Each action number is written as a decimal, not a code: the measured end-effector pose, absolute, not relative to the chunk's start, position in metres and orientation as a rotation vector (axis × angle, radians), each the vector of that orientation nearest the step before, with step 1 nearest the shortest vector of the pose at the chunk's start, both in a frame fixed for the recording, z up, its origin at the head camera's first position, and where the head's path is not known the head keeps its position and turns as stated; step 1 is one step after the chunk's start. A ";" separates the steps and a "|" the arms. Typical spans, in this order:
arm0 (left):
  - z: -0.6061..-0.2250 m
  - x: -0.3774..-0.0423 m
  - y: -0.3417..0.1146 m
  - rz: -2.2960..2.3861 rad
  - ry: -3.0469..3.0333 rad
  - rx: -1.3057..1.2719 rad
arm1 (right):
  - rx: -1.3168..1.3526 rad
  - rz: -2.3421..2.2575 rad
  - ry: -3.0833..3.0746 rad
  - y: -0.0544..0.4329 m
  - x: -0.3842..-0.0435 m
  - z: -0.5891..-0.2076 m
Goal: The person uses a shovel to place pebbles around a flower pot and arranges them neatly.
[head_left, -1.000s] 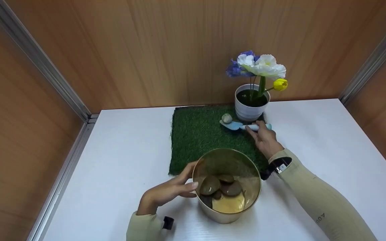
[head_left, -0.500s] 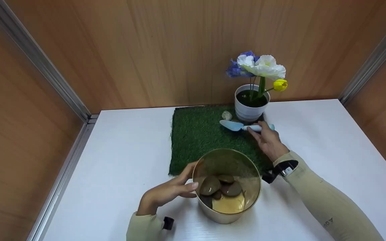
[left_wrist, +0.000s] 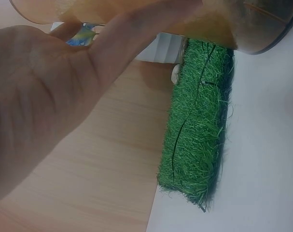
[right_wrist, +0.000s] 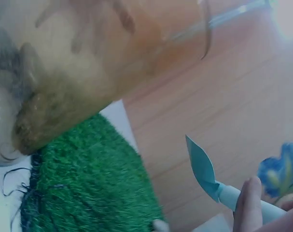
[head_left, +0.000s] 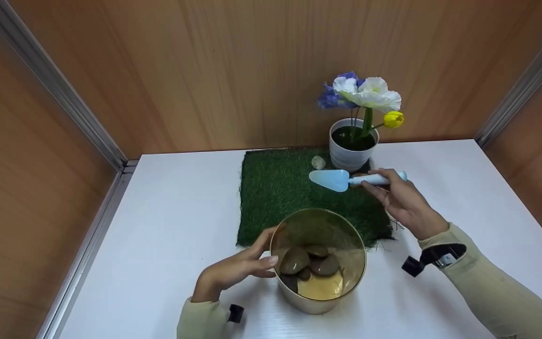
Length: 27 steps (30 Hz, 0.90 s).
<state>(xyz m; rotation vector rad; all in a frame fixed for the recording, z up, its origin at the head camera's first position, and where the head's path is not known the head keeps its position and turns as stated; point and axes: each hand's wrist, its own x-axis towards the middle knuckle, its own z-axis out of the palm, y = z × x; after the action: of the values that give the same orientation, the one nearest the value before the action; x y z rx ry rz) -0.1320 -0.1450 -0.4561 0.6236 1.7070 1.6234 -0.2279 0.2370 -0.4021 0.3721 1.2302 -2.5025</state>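
Note:
My right hand (head_left: pixel 407 205) grips the handle of a light-blue hand trowel (head_left: pixel 330 180), its blade pointing left over the green artificial-grass mat (head_left: pixel 271 188). Nothing lies on the blade. A pale stone (head_left: pixel 318 162) rests on the mat just behind the blade, left of a white flowerpot (head_left: pixel 350 157). My left hand (head_left: pixel 240 270) holds the left side of an amber see-through container (head_left: pixel 315 306), thumb near its rim. Several brown stones (head_left: pixel 295 261) lie inside it. In the right wrist view, fingers show blurred through the container's wall, and the trowel (right_wrist: pixel 202 166) stands beside the flowers.
Purple, white and yellow flowers (head_left: pixel 372 94) rise from the pot at the mat's back right corner. The mat lies on a white table (head_left: pixel 181 202), with wood panels (head_left: pixel 252 75) behind and at both sides. Loose threads fray from the mat's right edge.
My right hand has drawn the trowel up and to the right, away from the pale stone, and its blade has turned to show its broad face. My left hand and the container stay put.

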 end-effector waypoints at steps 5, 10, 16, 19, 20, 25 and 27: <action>-0.456 -0.131 -0.146 1.625 1.703 0.625 | 0.206 -2.470 1.348 0.247 -0.209 -0.384; -0.456 -0.131 -0.146 1.617 1.713 0.623 | 0.024 -2.396 1.543 0.251 -0.194 -0.370; -0.457 -0.132 -0.146 1.617 1.722 0.616 | -0.117 -2.272 1.712 0.249 -0.180 -0.360; -0.458 -0.132 -0.146 1.614 1.724 0.611 | -0.177 -2.173 1.832 0.247 -0.174 -0.357; -0.458 -0.132 -0.146 1.613 1.724 0.609 | -0.194 -2.144 1.864 0.246 -0.172 -0.356; -0.457 -0.132 -0.145 1.612 1.723 0.609 | -0.292 -2.053 1.954 0.239 -0.164 -0.354; -0.457 -0.132 -0.145 1.613 1.718 0.609 | -0.339 -2.021 1.982 0.236 -0.161 -0.354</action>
<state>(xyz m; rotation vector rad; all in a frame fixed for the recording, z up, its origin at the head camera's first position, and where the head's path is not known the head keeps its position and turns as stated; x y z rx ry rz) -0.1321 -0.1452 -0.4570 0.6092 1.7182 1.6132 -0.1610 0.2361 -0.3539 -0.3389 1.9819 -2.0206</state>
